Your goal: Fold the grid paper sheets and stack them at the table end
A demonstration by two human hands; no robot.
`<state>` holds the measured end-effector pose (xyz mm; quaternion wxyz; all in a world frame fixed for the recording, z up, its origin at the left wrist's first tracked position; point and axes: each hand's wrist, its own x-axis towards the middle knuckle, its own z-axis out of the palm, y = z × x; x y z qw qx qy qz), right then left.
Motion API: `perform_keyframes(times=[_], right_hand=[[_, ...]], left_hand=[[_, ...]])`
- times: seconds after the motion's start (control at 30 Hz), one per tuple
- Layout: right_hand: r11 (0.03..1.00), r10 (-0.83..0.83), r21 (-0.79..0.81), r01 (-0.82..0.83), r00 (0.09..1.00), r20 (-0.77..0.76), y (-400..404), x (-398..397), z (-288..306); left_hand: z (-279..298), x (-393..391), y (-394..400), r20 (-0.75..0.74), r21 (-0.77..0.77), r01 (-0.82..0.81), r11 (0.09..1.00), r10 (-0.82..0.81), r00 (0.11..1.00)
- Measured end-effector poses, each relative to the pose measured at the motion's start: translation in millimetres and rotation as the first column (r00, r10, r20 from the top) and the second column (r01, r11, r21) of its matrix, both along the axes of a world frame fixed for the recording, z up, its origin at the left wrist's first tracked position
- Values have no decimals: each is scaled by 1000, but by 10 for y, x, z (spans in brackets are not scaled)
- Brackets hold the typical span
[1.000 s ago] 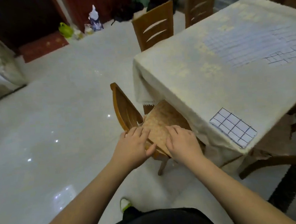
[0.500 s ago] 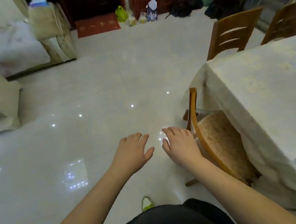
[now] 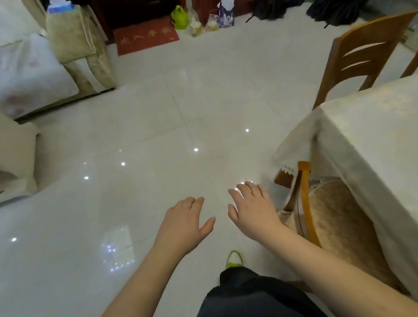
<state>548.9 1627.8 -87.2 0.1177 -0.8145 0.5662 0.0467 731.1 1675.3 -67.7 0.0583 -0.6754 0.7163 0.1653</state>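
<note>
Left hand (image 3: pixel 185 222): hovering palm-down over floor (image 3: pixel 151 127), fingers relaxed, holding nothing. Right hand (image 3: pixel 252 209): hovering just beside chair (image 3: pixel 306 201), fingers spread, holding nothing. Table (image 3: pixel 384 131): standing at right under pale cloth. Grid paper sheets: lying out of view.

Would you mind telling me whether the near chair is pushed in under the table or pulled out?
Pushed in: the chair's seat lies beneath the tablecloth edge.
</note>
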Motion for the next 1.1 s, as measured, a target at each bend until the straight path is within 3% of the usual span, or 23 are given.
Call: perform_keyframes(times=[0.27, 0.4, 0.53, 0.9, 1.1], right_hand=[[997, 62, 44, -66, 995, 81, -882, 255, 65], [1000, -10, 1, 10, 993, 118, -1292, 382, 50], [998, -27, 56, 23, 998, 65, -1745, 553, 9], [987, -154, 49, 153, 988, 30, -3133, 1122, 93], [962, -271, 0, 271, 962, 2, -3697, 1023, 112]], left_hand=[[79, 179, -961, 69, -36, 27, 999, -24, 997], [1, 311, -1434, 94, -79, 48, 996, -41, 995], [-48, 514, -2017, 83, -126, 97, 987, -87, 993], [-99, 1190, -3585, 23, -120, 267, 956, -266, 964], [-134, 1092, -4369, 23, -148, 367, 919, -367, 930]])
